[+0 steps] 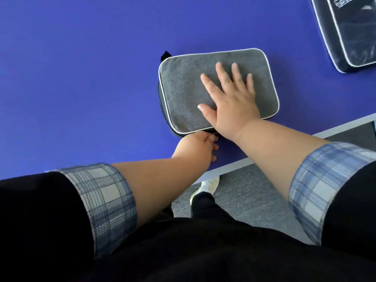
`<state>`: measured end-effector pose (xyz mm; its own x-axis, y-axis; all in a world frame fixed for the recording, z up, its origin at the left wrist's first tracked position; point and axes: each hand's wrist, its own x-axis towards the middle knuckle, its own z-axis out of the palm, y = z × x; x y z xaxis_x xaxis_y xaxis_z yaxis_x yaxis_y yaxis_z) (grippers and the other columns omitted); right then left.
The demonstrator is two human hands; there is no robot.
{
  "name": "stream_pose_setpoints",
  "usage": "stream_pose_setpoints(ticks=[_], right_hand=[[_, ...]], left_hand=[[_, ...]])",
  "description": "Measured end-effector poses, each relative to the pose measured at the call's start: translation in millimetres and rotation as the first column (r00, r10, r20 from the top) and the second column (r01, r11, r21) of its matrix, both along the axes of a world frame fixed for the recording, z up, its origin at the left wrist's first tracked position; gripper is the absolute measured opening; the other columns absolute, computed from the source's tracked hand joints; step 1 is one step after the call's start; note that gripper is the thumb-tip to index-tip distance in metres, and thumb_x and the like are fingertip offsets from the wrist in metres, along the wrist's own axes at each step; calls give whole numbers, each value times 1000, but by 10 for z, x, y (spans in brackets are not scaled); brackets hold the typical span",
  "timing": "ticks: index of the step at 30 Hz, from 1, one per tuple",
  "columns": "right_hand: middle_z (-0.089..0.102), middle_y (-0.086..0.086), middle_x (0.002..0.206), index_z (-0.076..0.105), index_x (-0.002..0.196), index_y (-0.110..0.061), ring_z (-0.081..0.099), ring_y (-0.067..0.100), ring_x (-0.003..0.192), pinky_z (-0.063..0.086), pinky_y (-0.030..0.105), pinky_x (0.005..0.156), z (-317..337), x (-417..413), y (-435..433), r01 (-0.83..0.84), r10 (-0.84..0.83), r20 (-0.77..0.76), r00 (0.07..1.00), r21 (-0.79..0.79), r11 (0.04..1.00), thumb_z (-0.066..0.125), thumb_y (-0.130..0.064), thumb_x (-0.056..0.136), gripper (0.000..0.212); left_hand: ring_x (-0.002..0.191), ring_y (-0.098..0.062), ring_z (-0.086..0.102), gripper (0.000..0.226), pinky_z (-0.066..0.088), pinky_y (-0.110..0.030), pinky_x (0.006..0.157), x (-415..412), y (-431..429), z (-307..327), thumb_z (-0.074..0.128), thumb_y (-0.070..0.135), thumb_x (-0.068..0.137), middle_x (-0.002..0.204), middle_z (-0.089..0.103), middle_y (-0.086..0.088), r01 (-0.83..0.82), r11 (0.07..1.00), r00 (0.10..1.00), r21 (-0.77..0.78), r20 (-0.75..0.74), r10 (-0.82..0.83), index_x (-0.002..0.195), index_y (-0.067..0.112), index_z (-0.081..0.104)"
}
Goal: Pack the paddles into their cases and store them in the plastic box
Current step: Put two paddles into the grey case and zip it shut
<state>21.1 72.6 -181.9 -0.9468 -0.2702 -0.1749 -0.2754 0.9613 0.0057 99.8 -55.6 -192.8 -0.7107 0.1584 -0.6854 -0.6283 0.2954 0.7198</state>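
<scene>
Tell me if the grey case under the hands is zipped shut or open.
Cannot tell fully. The grey case lies flat with its lid down under the right hand; the left hand pinches at its near edge, hiding the zipper there.

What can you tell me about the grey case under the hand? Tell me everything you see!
The grey case is a flat rounded rectangle of fuzzy, felt-like fabric with thin white piping round its edge. Its side is dark, with a zipper, and a small black loop sticks out at the far corner. It lies flat on the blue table, near the front edge. The right hand presses flat on top with fingers spread, while the left hand pinches at the near edge, seemingly at the zipper.
</scene>
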Motion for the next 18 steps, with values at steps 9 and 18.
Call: stream_pose_setpoints(ticks=[9, 18], right_hand=[[10, 11, 167, 16, 155, -41, 12, 44, 150, 14, 67, 116, 22, -42, -6, 13, -15, 32, 999, 78, 997, 19, -78, 87, 77], [8, 12, 166, 14, 155, -40, 14, 45, 149, 18, 68, 115, 35, -33, -26, 7, -11, 44, 999, 100, 995, 17, -77, 86, 78]], left_hand=[[42, 5, 56, 21, 42, -17, 46, 30, -565, 37, 43, 33, 103, 78, 68, 20, 25, 986, 998, -165, 53, -16, 97, 32, 63], [68, -10, 68, 27, 52, -28, 58, -378, -1197, 99, 44, 42, 100, 78, 70, 15, 96, 910, 980, -404, -122, -157, 84, 33, 65]])
